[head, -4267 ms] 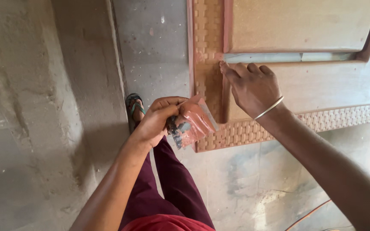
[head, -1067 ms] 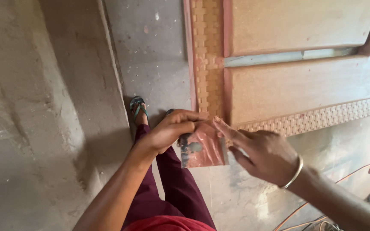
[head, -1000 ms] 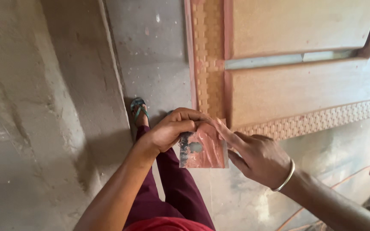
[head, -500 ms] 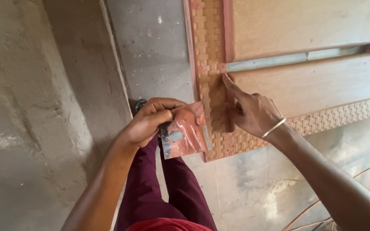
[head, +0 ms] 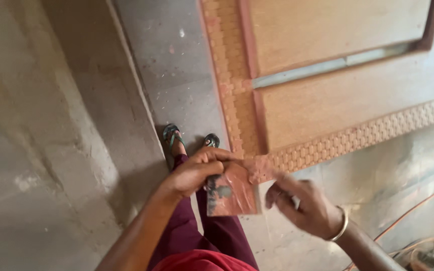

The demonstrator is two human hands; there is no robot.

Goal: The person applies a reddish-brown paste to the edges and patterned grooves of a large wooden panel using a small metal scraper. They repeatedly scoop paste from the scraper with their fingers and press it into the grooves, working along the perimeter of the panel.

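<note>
Wood, pale tan with reddish-brown woven-pattern borders: a large carved door panel [head: 337, 95] lay flat, filling the area beyond and above both sets of fingers, a grey metal strip [head: 327, 66] set across its middle. Grey concrete floor [head: 61, 150] spread out to the left of the left fingers and under the panel's near edge. Maroon trousers [head: 197, 236] ran down from below the hands to two sandalled feet [head: 173, 136] just beyond the left knuckles. A thin orange cable [head: 408, 216] curved over the floor to the right of the right wrist.

Left hand [head: 197, 173] was closed on the top edge of a small reddish plastic packet [head: 232, 193], thumb and fingers pinched together over it. The packet hung just below those fingers, its long axis roughly vertical in view, free end pointing toward the wearer's body, some dark contents showing near the upper left corner. Right hand [head: 302, 206], motion-blurred, sat just beside the packet's right edge, fingers loosely curled; whether they touched the packet could not be told. A metal bangle [head: 341, 227] circled the right wrist.
</note>
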